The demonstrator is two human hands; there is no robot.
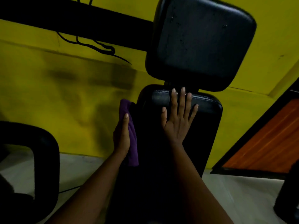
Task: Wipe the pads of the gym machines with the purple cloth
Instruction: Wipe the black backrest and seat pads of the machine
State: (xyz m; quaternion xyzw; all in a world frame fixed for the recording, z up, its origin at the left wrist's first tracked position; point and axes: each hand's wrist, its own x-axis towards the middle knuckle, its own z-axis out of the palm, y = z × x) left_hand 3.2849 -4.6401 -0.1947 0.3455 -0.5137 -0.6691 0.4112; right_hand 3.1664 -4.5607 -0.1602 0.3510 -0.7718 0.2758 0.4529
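A black seat pad (207, 120) of a gym machine runs up the middle of the view, with a second black pad (200, 42) mounted above it. My left hand (121, 135) presses the folded purple cloth (131, 143) flat against the left side of the seat pad. My right hand (178, 117) lies flat on top of the pad with its fingers spread, fingertips near the pad's far edge. Small droplets or specks dot the upper pad.
A yellow wall (64, 94) stands behind the machine, with a black beam (72, 21) and loose cables (97, 46) across it. Another black padded part (45, 159) sits at lower left. An orange-brown panel in a black frame (267, 139) leans at right. The floor (234, 191) is pale.
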